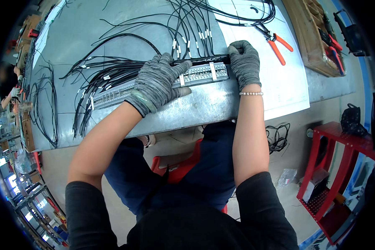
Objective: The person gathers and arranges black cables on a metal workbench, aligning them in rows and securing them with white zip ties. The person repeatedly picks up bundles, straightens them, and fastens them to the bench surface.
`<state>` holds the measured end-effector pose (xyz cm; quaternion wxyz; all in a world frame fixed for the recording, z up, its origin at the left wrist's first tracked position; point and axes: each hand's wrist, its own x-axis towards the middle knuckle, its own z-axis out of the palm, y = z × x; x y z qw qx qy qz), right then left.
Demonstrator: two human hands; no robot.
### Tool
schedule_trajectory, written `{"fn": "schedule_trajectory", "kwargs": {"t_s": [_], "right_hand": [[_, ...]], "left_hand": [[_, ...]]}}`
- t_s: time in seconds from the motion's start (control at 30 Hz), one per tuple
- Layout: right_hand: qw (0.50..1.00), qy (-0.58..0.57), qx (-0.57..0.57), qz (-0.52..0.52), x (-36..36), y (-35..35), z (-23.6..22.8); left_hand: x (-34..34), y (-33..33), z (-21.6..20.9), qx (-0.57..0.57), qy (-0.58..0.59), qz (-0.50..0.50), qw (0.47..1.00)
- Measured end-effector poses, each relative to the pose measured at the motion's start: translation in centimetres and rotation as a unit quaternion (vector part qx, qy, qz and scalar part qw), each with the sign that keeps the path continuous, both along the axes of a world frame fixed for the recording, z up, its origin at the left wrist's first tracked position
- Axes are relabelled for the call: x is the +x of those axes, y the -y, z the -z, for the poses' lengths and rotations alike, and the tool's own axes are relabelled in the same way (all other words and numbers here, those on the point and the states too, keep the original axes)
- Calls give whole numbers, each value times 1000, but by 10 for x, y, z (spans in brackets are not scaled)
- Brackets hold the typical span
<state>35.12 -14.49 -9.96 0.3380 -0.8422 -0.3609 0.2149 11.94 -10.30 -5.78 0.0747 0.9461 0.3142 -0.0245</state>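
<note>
A long grey terminal block strip (202, 74) with metal terminals and white end pieces lies along the near part of the metal table. My left hand (156, 81), in a grey knit glove, lies across its middle with thumb apart and fingers stretched over the black wires (116, 73). Behind the strip, a dark cable bundle (210, 59) runs right to my right hand (244, 62). That gloved hand is closed at the strip's right end, its fingers curled; what they hold is hidden. Many black wires with white marker sleeves (183, 43) fan out from the bundle.
Red-handled pliers (278, 46) lie on a large paper sheet (285, 87) at the right. Beyond stands a wooden box (310, 37) with tools. Loose wires (50, 108) lie at the table's left. A red metal rack (321, 166) stands on the floor to the right.
</note>
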Motion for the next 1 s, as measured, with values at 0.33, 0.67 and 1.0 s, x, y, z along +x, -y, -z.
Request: {"fn": "schedule_trajectory", "kwargs": {"t_s": [0.33,0.67,1.0], "right_hand": [[999,22,-20,-41,-17,-13,-7],[993,-85,61,-59,-18,-19,-4],[990,52,18,-129,-25,-15,2]], "left_hand": [[-4,-5,-7,-57,-51,-93,993],[-18,11,23,22,141,-131,981],[-30,-5,-7,-140,42,-131,981]]}}
